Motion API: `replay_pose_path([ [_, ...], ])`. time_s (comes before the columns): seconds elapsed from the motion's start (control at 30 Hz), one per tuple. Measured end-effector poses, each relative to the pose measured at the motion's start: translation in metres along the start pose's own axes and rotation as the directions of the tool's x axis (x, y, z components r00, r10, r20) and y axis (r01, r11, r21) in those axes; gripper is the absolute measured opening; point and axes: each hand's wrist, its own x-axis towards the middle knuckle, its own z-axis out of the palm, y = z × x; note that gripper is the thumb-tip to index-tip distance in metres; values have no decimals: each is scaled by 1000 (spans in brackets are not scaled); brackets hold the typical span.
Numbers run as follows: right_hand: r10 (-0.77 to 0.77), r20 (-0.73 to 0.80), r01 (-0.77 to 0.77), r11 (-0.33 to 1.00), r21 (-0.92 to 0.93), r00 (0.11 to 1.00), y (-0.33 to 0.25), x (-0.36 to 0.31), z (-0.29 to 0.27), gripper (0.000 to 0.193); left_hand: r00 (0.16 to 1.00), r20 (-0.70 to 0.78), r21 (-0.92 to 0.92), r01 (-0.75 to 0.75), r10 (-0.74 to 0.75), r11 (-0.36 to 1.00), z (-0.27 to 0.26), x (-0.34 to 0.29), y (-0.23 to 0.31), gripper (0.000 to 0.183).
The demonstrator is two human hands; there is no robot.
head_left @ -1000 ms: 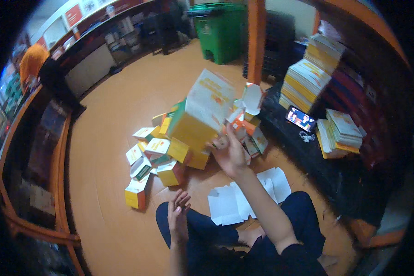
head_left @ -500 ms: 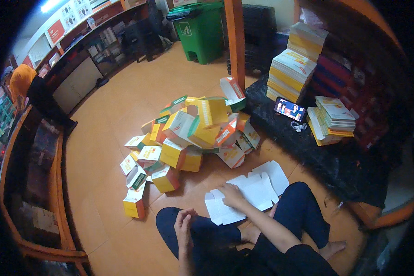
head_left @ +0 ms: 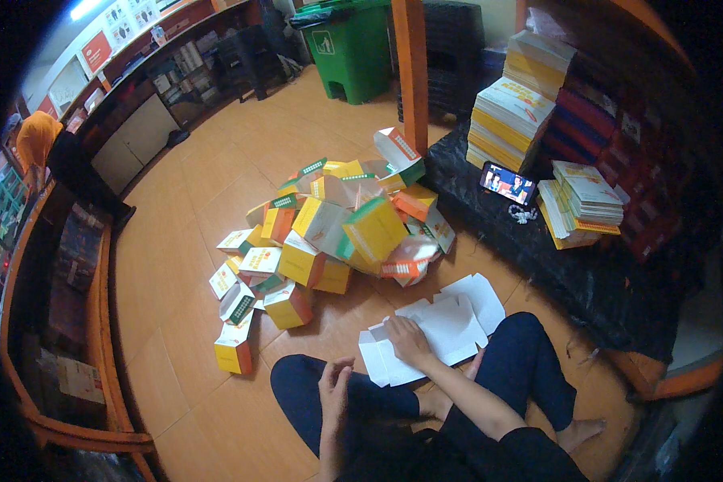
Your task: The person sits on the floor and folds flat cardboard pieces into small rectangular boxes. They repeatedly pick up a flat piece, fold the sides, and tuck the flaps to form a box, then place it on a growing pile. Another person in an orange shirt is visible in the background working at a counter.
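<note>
A flat white cardboard box blank [head_left: 450, 321], its scalloped flaps spread out, lies on the floor before my crossed legs. My right hand [head_left: 410, 341] is over its left part, with bent fingers closed at a flap near the upper edge. Raised above my left knee, my left hand [head_left: 336, 390] holds nothing; its fingers are loosely curled and the thumb stands apart. Just beyond the blank is a heap of folded boxes [head_left: 301, 261] in yellow, white, orange and green, several standing open. One yellow and green box [head_left: 375, 229] tilts on the heap's right side.
To the right, a low platform covered in black plastic [head_left: 490, 221] carries tall stacks of flat cardboard [head_left: 510, 120], a smaller stack [head_left: 586, 197], a lit phone [head_left: 506, 183] and a white cable [head_left: 522, 214]. An orange post [head_left: 412, 72] and a green bin [head_left: 345, 56] stand behind.
On the heap, the yellow and green box has tipped downward and neighbouring boxes have shifted. My right hand has slid slightly along the blank. My left hand has moved a little right.
</note>
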Motion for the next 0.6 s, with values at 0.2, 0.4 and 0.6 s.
replay_pose_path([
  [0.2, 154, 132, -166, 982, 91, 979, 5, -10, 14, 52, 884, 152, 476, -458, 442, 751, 43, 27, 11, 43],
  [0.4, 135, 57, -146, 879, 453, 989, 18, -19, 37, 61, 725, 365, 667, -641, 584, 380, 111, 73, 34, 70],
  [0.6, 16, -47, -10, 992, 127, 999, 16, -24, 17, 48, 758, 279, 781, -536, 590, 319, 124, 84, 39, 91],
])
